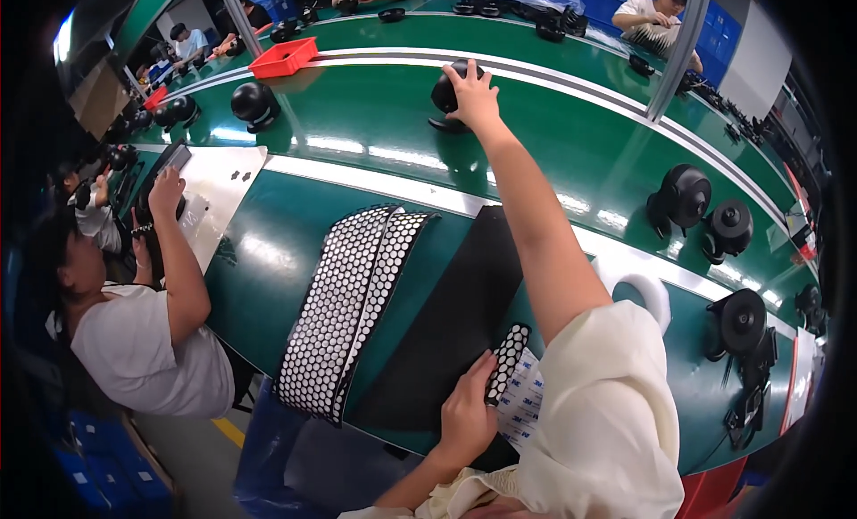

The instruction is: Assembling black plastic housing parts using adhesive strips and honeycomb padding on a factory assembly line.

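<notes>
My right arm reaches far across the green conveyor belt. My right hand (473, 98) has its fingers spread over the top of a ball-shaped black device (444, 92) with a curved foot, gripping it. Close to my body, my left hand (468, 416) is closed at the edge of a short black strip with white dots (510, 358); its fingertips are partly hidden. Beside that strip is a white printed backing sheet (527, 398), partly covered by my sleeve. A wide black sheet (455, 314) lies left of it, then large white-dotted black sheets (344, 296).
More round black devices (683, 196) stand on the belt at right, and another (254, 104) at left. A red tray (284, 58) sits by the far rail. A white ring (656, 300) lies beside my sleeve. A co-worker (152, 332) works at left; a metal post (677, 55) rises beyond.
</notes>
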### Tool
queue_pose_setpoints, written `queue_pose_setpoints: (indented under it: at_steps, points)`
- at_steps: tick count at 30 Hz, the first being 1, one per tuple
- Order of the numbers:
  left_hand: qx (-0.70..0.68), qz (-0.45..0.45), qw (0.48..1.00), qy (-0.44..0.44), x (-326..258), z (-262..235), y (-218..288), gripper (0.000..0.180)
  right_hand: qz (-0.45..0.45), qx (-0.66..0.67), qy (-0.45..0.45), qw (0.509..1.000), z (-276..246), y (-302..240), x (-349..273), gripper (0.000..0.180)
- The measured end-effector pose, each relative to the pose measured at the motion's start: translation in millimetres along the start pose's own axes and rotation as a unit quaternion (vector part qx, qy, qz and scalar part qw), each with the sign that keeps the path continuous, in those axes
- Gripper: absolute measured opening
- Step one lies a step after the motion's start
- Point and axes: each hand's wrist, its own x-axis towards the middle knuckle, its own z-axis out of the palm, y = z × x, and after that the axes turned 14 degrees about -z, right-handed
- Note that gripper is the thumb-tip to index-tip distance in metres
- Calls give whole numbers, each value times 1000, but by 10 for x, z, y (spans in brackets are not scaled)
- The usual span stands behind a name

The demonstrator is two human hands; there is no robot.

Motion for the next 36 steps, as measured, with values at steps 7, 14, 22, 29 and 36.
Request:
queue_pose_setpoints:
  at_steps: [7,14,22,29,36]
  points:
    - [-12,40,999,23,4,35,-7,55,76,215,185,956,-374,450,-566,89]
    - [-203,-11,978,56,-121,7,46,37,190,626,134,744,-1443,712,-1595,85]
    - [-653,-168,642,-364,159,-49,89,32,157,798,56,580,-2283,994,-3590,73]
    - [-557,-206,679,-430,485,507,666,37,45,579,-2,814,-2178,1117,-4013,70]
    - [-493,-125,769,-387,261,542,990,45,-29,563,10,826,-2146,1267,-4051,64]
